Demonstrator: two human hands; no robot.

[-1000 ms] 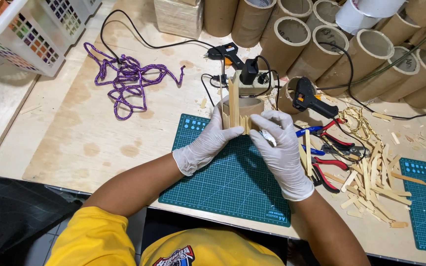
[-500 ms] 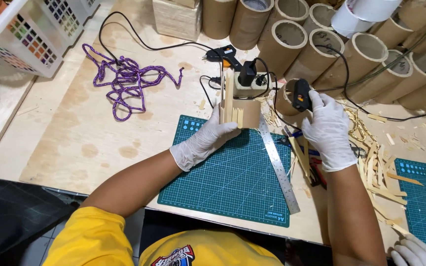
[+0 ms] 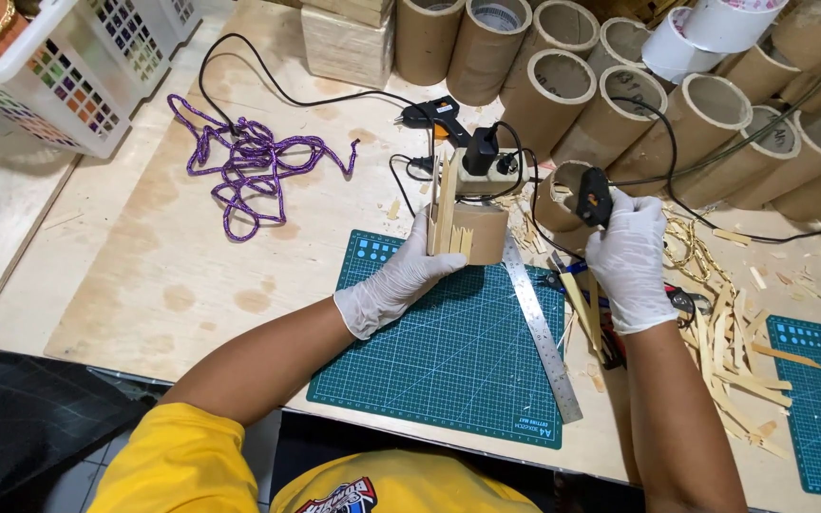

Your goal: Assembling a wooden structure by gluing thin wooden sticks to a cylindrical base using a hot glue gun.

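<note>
The person's gloved left hand [image 3: 409, 275] is wrapping around a short cardboard tube [image 3: 475, 234] with thin wooden strips [image 3: 445, 204] stuck upright along its side, holding it at the far edge of the green cutting mat [image 3: 448, 351]. The gloved right hand [image 3: 629, 258] is closing on a black glue gun [image 3: 593, 195] just beside the tube. A steel ruler [image 3: 539, 332] is lying across the mat, and wooden offcuts [image 3: 729, 351] are littering the surface [image 3: 144, 275] to the right. A purple cord [image 3: 239, 157] is lying well apart to the left.
</note>
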